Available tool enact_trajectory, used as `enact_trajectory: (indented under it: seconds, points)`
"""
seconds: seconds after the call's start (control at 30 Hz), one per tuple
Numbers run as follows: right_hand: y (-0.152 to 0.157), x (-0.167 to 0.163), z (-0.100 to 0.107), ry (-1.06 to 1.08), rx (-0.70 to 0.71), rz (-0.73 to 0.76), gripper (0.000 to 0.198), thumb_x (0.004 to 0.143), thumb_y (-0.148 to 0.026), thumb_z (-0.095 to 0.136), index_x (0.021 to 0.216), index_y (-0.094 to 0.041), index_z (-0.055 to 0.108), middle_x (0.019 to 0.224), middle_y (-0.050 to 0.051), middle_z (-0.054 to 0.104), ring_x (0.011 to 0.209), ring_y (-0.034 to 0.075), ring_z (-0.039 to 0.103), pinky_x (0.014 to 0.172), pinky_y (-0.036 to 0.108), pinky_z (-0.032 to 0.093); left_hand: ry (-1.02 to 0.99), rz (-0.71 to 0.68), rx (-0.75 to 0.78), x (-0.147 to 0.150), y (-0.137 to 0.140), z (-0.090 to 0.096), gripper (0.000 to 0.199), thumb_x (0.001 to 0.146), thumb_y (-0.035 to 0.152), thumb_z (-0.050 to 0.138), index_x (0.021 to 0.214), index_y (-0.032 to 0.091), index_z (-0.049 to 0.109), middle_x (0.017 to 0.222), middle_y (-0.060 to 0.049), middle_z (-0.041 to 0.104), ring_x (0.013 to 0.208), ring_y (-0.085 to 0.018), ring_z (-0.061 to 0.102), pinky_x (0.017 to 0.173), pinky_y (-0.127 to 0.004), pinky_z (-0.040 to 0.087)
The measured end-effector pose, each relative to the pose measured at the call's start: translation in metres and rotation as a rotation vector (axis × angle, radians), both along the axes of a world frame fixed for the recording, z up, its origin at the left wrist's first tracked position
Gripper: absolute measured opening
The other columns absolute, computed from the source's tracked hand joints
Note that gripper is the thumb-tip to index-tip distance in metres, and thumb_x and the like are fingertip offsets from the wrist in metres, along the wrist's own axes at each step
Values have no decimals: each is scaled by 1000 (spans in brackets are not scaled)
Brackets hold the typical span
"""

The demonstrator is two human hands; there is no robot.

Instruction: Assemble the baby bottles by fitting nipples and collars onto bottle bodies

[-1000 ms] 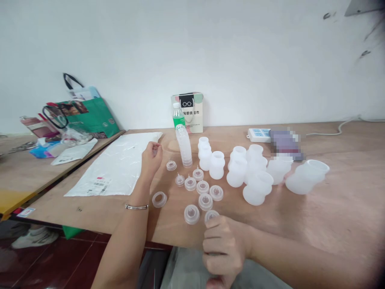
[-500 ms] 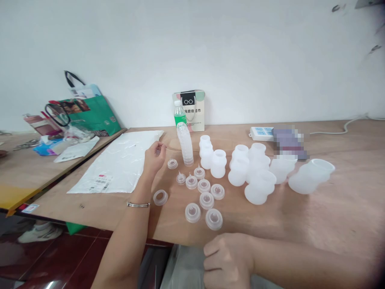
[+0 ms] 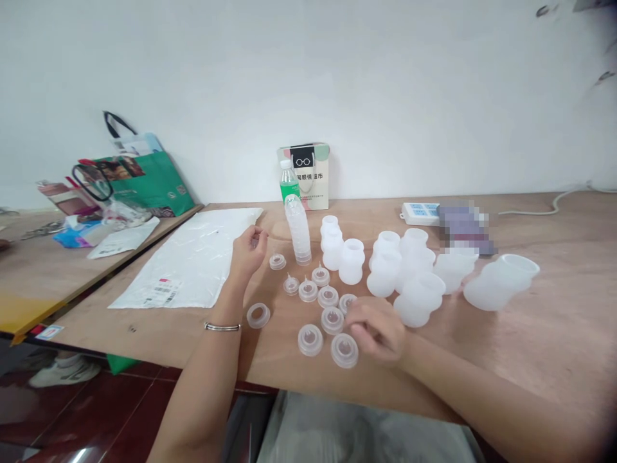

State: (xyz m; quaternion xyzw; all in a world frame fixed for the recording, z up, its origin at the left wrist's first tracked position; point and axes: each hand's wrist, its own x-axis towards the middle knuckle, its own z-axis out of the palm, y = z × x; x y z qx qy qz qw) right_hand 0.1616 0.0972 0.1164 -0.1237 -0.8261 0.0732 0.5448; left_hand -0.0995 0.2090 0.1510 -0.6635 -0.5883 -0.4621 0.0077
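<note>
Beside the right edge of a white plastic mailer [image 3: 187, 251], my left hand [image 3: 249, 251] rests on the table with curled fingers and thumb drawn together; anything inside the grip is hidden. My right hand [image 3: 378, 328], closed with knuckles up, hovers over the right side of a group of clear plastic caps [image 3: 310, 339] and partly covers one cap [image 3: 347, 303]. Whether it holds anything is hidden. A flat clear ring [image 3: 258, 315] lies near my left wrist, and another cap [image 3: 277, 262] lies right of my left hand. Several frosted white containers [image 3: 351, 262] stand or lie beyond my right hand.
A curved stack of clear rings [image 3: 299, 231] stands before a green-labelled bottle [image 3: 289, 180] and a paper bag [image 3: 318, 180]. A power strip [image 3: 419, 213] lies by the wall. On the adjoining table at left sits a green bag [image 3: 159, 180] amid clutter.
My right hand has risen from below the table's front edge to the caps, moving up and slightly right. My left hand stays in place, and the caps and containers look unmoved.
</note>
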Motion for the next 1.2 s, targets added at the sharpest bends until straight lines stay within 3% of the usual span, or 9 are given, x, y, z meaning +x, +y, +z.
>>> enact_trajectory:
  seconds: [0.07, 0.23, 0.33, 0.5, 0.67, 0.8, 0.97, 1.13, 1.2]
  points:
    - [6, 8, 5, -101, -69, -20, 15, 86, -15, 38, 76, -20, 48, 52, -5, 47, 45, 10, 41, 45, 22, 31, 2, -3, -3, 0, 0, 0, 23, 82, 33, 44, 76, 17, 60, 67, -1, 62, 62, -13, 54, 62, -23, 42]
    - [0, 11, 6, -676, -90, -60, 31, 73, -51, 57, 74, -20, 51, 60, -3, 55, 51, 13, 46, 48, 26, 25, 3, -13, -16, -2, 0, 0, 21, 82, 32, 45, 77, 18, 60, 68, 0, 61, 64, -13, 55, 66, -23, 42]
    - [-3, 8, 5, -853, -128, -116, 31, 73, -48, 64, 75, -19, 54, 67, -1, 60, 56, 13, 51, 51, 26, 26, -6, -18, -25, -2, 0, -1, 22, 82, 33, 45, 77, 18, 60, 69, 0, 62, 65, -14, 55, 66, -24, 42]
    - [-1, 8, 3, -871, -184, -136, 20, 85, -36, 56, 75, -20, 52, 69, -2, 62, 59, 13, 52, 52, 26, 27, -42, -37, -34, -1, -2, 1, 22, 82, 34, 45, 75, 18, 59, 70, 0, 61, 65, -14, 54, 65, -25, 41]
    - [0, 6, 0, -866, -280, -202, 24, 92, -41, 47, 81, -20, 53, 76, 1, 62, 68, 16, 57, 55, 26, 33, -103, -54, -82, -1, -2, 4, 25, 83, 35, 40, 78, 16, 56, 70, -1, 58, 65, -13, 50, 64, -24, 40]
    - [1, 3, 0, -804, -402, -241, 22, 92, -40, 47, 92, -19, 54, 89, 3, 62, 82, 19, 60, 66, 30, 44, -59, -225, -344, 0, -6, 6, 28, 82, 38, 39, 75, 16, 56, 60, 2, 53, 56, -12, 48, 54, -23, 38]
    - [1, 3, -3, -743, -471, -229, 23, 92, -38, 49, 105, -20, 56, 101, 6, 58, 90, 21, 58, 75, 35, 50, 151, -513, -786, -1, -14, 5, 24, 71, 39, 57, 63, 17, 58, 56, 2, 55, 53, -13, 52, 51, -23, 41]
    - [0, 3, -4, -756, -456, -221, 32, 86, -40, 57, 110, -19, 55, 105, 8, 57, 94, 24, 58, 78, 40, 52, 270, -533, -844, -8, -9, -4, 22, 72, 39, 56, 78, 19, 60, 80, 0, 61, 76, -16, 54, 70, -25, 44]
    - [0, 3, -3, -759, -455, -223, 31, 86, -38, 57, 110, -18, 55, 105, 8, 57, 94, 25, 58, 78, 41, 52, 303, -514, -856, -11, -5, -9, 23, 71, 38, 56, 81, 19, 59, 81, 0, 61, 76, -17, 54, 69, -26, 43]
